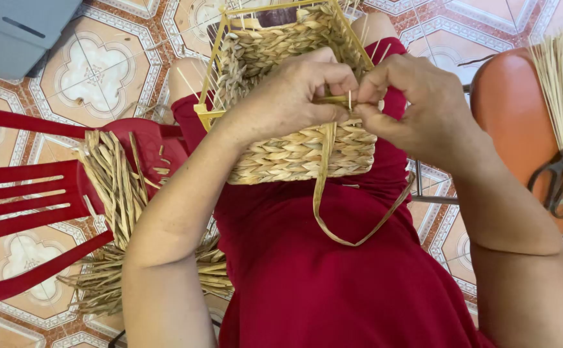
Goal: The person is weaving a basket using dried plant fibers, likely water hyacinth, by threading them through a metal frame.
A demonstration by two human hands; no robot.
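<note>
Lap: a half-woven basket (294,138) rests on the person's red skirt (333,277).
Hands: left hand (288,96) and right hand (417,103) pinch one flat straw strand (323,193) at the basket's rim.
Handling: the strand looks light and pliable, and may crease; the yellow frame (213,64) seems the stiffest hold.
Room: red chair (30,212) left, scissors (562,167) right.

We see a person in a plain deep-red garment (320,270) covering lap and torso; both forearms are bare, and no rings or bracelets show on either wrist.
</note>
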